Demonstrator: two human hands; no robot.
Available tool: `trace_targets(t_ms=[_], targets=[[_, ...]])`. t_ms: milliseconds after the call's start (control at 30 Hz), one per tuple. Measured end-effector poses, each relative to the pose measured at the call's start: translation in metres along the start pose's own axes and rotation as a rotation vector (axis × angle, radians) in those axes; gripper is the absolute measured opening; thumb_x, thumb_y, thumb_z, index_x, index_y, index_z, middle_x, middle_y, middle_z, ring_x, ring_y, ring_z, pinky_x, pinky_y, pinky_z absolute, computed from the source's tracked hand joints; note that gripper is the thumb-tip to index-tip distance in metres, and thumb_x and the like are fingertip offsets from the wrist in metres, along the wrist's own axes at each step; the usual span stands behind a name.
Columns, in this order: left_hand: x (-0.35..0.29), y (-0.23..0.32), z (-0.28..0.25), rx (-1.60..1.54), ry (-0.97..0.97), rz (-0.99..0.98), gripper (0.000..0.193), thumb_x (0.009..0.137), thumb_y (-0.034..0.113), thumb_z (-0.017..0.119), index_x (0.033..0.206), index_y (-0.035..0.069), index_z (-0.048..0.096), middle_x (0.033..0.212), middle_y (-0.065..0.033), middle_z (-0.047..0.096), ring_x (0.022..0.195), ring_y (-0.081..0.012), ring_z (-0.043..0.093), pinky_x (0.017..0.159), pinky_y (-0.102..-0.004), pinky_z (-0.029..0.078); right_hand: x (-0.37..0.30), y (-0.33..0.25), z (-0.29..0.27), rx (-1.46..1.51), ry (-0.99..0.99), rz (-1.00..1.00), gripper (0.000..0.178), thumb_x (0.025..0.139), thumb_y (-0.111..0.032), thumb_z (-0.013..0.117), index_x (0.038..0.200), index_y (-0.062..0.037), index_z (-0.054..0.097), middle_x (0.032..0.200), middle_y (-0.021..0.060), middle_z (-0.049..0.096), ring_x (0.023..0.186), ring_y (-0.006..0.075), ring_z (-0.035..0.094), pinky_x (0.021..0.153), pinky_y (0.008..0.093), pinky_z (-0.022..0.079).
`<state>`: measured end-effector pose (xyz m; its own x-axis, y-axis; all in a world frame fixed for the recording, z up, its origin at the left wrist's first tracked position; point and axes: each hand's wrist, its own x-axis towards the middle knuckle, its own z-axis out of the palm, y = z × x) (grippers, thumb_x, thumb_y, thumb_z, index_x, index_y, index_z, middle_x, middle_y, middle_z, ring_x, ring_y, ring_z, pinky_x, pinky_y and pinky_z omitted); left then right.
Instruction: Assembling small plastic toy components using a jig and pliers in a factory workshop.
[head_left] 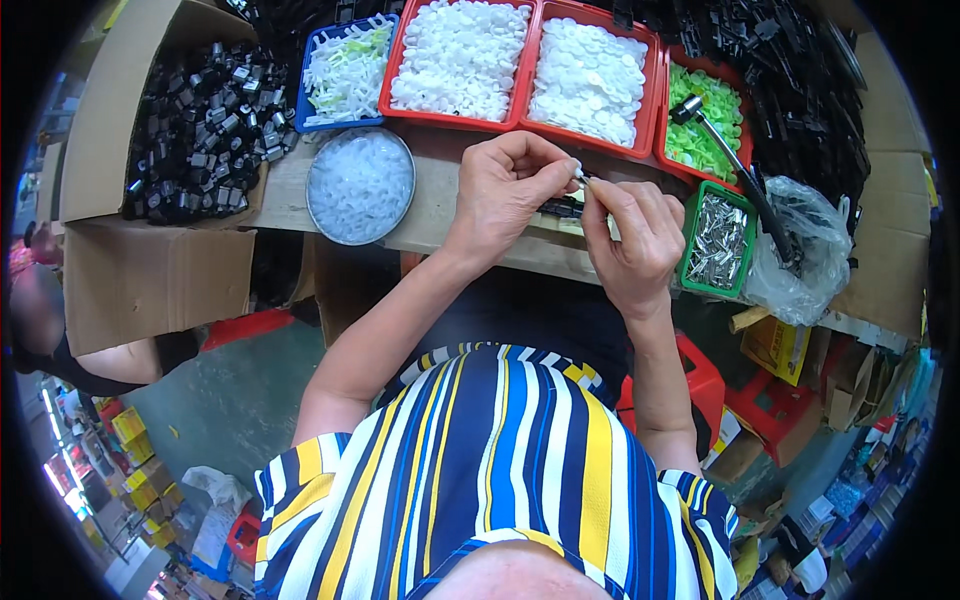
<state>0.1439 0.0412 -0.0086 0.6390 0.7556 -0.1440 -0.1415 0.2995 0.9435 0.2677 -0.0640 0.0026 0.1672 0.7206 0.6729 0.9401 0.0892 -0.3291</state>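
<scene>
My left hand [503, 192] is closed in a pinch on a small white plastic piece [577, 171] above the wooden bench. Close beside it, my right hand [641, 236] also pinches at the fingertips, meeting the left ones; a thin dark bit shows between them, too small to name. Beneath the hands lies a black plastic part [561, 207] on the bench, partly hidden by my fingers. Just right of my right hand stands a green tray [684, 268] of small metal pins. A round bowl [319, 214] of translucent white pieces sits to the left of my left hand.
Two red trays [524, 72] of white pieces stand at the back, beside a blue tray [303, 90] of sticks. A hammer [722, 141] lies across green pieces [690, 95]. A cardboard box [110, 120] of black parts flanks the left; a plastic bag [808, 265] lies right.
</scene>
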Motion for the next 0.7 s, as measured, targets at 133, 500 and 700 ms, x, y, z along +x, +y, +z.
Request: trace_targets(t_ms=[133,500,700], targets=[[-0.002,0.000,0.001,0.100,-0.033,0.055,0.012,0.090,0.007,0.072,0.099,-0.001,0.069,0.087,-0.0058,0.071,0.078,-0.0085,0.067,0.073,-0.0213,0.054,-0.002,0.001,0.000,-0.005,-0.003,-0.005,0.018,0.076,-0.002,0.076,0.093,-0.0055,0.068,0.076,0.0044,0.064,0.068,0.0188,0.062,0.066,0.0324,0.041],[-0.010,-0.005,-0.004,0.165,-0.169,0.037,0.016,0.090,0.007,0.071,0.105,0.000,0.070,0.094,-0.0050,0.070,0.085,-0.0091,0.066,0.077,-0.0233,0.055,-0.012,0.010,-0.006,0.597,-0.152,0.520,0.010,0.087,-0.003,0.068,0.096,0.0019,0.068,0.085,0.0092,0.069,0.077,0.0162,0.066,0.071,0.0298,0.049],[-0.022,-0.009,-0.011,0.093,-0.225,0.086,0.021,0.087,0.004,0.073,0.107,-0.001,0.070,0.105,-0.0077,0.068,0.097,-0.0138,0.066,0.084,-0.0260,0.055,-0.016,0.005,-0.001,0.626,-0.188,0.517,0.009,0.088,-0.002,0.067,0.095,0.0027,0.066,0.087,0.0102,0.068,0.078,0.0174,0.066,0.072,0.0294,0.050]])
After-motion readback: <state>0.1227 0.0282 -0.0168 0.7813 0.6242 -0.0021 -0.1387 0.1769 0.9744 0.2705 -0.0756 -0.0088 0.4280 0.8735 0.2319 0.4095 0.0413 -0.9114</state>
